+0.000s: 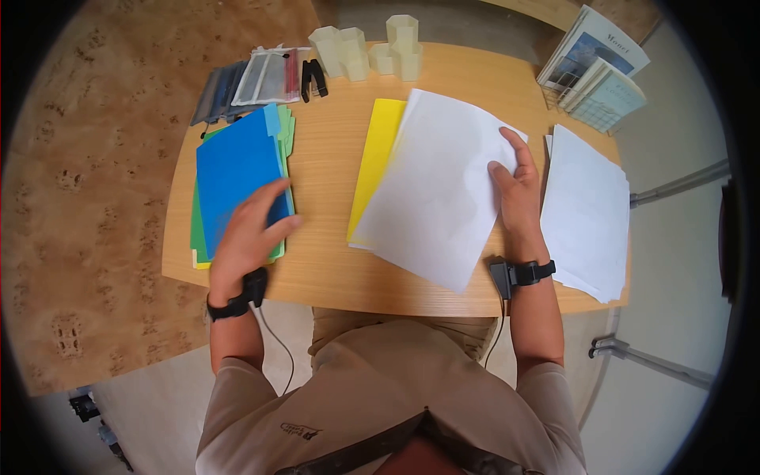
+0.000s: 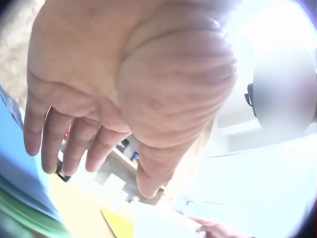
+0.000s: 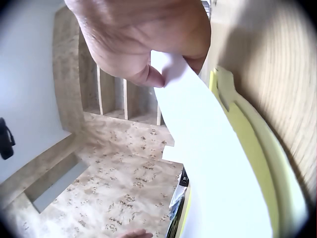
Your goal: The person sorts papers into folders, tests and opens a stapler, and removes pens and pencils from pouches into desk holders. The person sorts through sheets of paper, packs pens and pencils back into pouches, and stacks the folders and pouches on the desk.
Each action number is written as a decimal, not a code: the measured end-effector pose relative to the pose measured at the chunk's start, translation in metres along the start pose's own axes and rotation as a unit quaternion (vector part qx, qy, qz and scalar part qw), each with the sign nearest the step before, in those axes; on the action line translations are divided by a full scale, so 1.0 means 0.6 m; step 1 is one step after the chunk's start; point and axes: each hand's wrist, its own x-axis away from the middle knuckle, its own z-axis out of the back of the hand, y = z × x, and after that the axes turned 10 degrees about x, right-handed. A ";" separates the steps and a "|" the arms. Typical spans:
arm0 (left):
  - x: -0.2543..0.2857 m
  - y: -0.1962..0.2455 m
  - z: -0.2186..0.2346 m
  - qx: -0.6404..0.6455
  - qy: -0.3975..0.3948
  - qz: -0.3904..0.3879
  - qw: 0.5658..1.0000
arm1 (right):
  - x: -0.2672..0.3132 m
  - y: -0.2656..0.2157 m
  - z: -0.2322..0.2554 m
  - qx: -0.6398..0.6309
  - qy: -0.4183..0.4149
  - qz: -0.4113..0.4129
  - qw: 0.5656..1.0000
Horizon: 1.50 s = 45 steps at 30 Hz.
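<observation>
White paper [image 1: 443, 182] lies tilted over a yellow folder [image 1: 378, 158] mid-table. My right hand [image 1: 518, 186] pinches its right edge between thumb and fingers; in the right wrist view the hand [image 3: 148, 39] holds the paper [image 3: 208, 163] raised above the yellow folder [image 3: 252, 144]. On the left, my left hand [image 1: 249, 229] is over the blue folder [image 1: 237, 174], which tops a stack of green folders [image 1: 196, 229]. Its fingers are extended and hold nothing, as the left wrist view of the hand [image 2: 119, 84] shows. Whether it touches the folder, I cannot tell.
A stack of white paper [image 1: 586, 214] lies at the right. Zip pouches [image 1: 265, 77], a black stapler-like object [image 1: 313, 80] and cream hexagonal holders [image 1: 340, 54] stand or lie along the back. Booklets [image 1: 606, 95] stand in a wire rack at the back right.
</observation>
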 end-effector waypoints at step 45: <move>-0.148 0.070 -0.176 -0.064 -0.061 -0.057 0.994 | 0.059 -0.021 0.024 0.375 -0.111 -0.051 0.919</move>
